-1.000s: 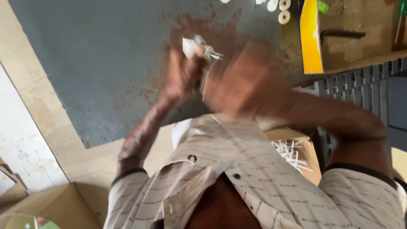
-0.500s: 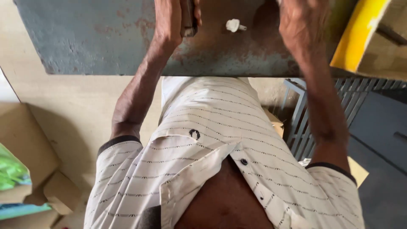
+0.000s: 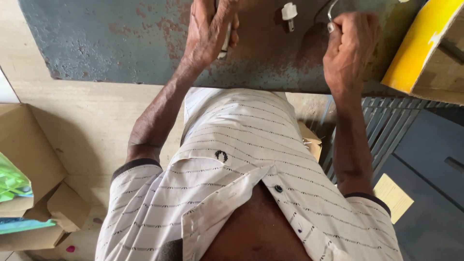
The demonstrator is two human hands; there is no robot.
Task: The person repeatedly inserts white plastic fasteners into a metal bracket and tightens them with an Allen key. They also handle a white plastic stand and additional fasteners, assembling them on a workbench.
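The left hand (image 3: 210, 29) is wrapping its grip tight around a slim pale tool (image 3: 225, 43) on the rusty bench (image 3: 111, 43). The right hand (image 3: 349, 48) is pinching a thin wire (image 3: 330, 12). A small white plug (image 3: 289, 12) is lying between them, untouched.

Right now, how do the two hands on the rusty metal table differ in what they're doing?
The left hand is curled round a slim pale object, mostly hidden; the right hand pinches a thin grey wire. The left hand sits left of the small white plug-like part, the right hand to its right. Neither hand touches that part. Both hands rest on the rusty metal table.
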